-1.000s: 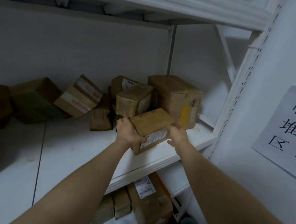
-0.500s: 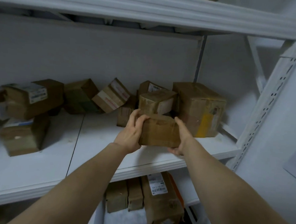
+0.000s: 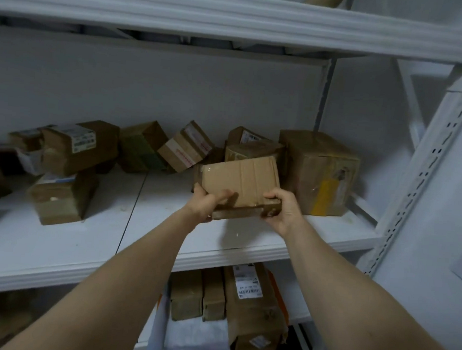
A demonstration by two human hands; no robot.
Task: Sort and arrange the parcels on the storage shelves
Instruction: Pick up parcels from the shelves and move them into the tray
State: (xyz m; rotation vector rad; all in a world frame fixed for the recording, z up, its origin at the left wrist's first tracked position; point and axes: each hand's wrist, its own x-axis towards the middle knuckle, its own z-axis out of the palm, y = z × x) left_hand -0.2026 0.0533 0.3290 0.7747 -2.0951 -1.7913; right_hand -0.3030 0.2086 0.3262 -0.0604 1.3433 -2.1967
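Above middle shelf (image 3: 167,241): parcel (image 3: 240,180) tilted, long axis left-right, left hand (image 3: 207,204) and right hand (image 3: 281,209) gripping near edge.

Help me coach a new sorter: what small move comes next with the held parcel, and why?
Probably set the parcel down on the bare shelf board just below it, beside the large box with yellow tape. The left hand and right hand grip its near edge, holding it above the board.
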